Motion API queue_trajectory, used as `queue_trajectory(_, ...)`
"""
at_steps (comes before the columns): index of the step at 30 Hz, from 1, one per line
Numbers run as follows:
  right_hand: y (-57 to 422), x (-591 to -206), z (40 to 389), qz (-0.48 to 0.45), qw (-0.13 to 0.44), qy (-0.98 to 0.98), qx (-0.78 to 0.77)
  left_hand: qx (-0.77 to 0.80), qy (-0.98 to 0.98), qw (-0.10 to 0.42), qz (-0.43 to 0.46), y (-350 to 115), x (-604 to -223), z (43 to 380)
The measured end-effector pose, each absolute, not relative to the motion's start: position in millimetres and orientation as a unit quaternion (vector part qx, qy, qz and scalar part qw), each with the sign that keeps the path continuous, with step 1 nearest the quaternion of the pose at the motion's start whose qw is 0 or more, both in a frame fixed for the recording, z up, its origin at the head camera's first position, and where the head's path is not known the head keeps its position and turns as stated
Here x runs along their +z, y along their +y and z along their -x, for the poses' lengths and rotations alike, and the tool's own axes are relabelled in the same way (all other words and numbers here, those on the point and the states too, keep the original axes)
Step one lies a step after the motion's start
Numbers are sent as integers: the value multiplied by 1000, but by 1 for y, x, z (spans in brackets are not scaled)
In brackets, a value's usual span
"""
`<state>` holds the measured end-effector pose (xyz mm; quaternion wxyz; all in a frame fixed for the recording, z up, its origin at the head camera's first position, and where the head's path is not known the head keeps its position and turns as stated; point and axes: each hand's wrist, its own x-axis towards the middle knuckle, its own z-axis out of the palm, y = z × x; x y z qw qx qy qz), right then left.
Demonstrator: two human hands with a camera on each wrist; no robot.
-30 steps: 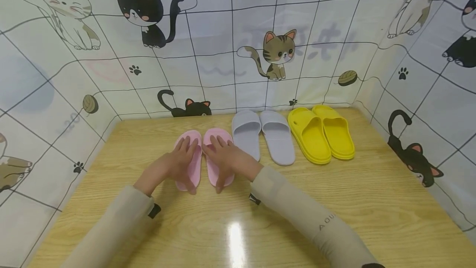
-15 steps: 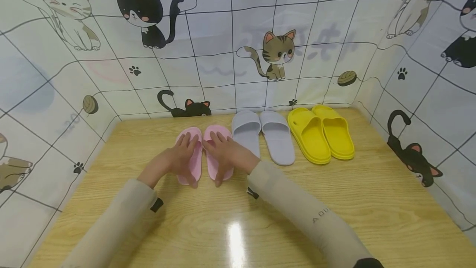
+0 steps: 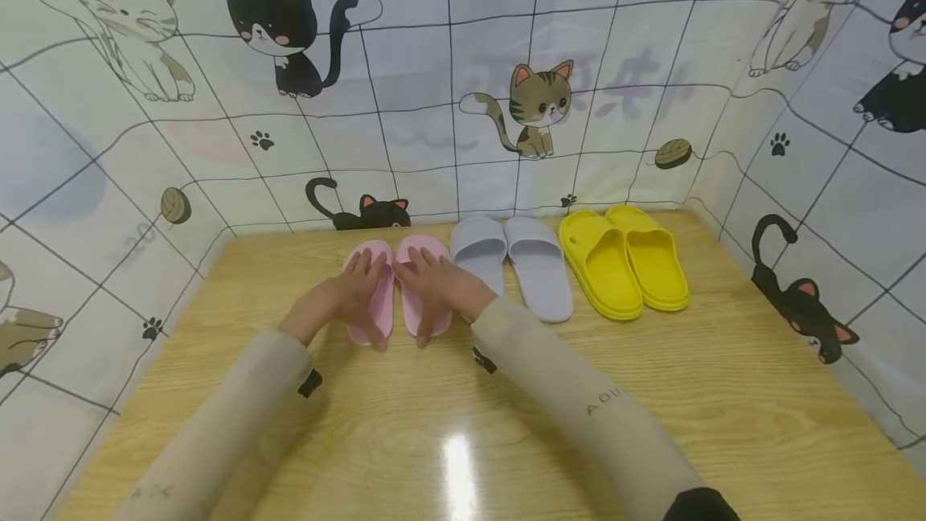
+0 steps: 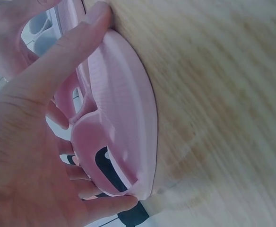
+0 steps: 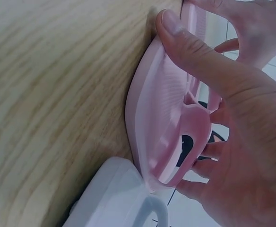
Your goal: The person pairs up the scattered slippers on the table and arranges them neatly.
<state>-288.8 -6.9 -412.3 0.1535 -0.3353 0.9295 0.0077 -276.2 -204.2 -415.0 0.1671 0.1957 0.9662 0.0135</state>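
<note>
A pair of pink slippers lies side by side on the wooden surface, toes toward the back wall. My left hand holds the left pink slipper, thumb at its heel end and fingers over the strap. In the same way my right hand holds the right pink slipper between its thumb at the heel and its fingers at the strap. Both hands cover part of the straps in the head view. At the right slipper's side, the right wrist view shows a pale grey slipper close against it.
Right of the pink pair stand pale grey slippers, then yellow slippers in the same row. Behind them rises a wall covering printed with cats and lines. The wooden surface extends toward me.
Both hands have slid the pink slippers away from me toward the back wall, bringing their toes nearer to level with the grey pair. The grey and yellow slippers have stayed in place.
</note>
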Motion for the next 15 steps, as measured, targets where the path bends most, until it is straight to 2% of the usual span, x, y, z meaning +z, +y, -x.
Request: queue_trajectory(15,-13,-416,309,325,150,934,-9,29,967,154,-199,-206,-417,299)
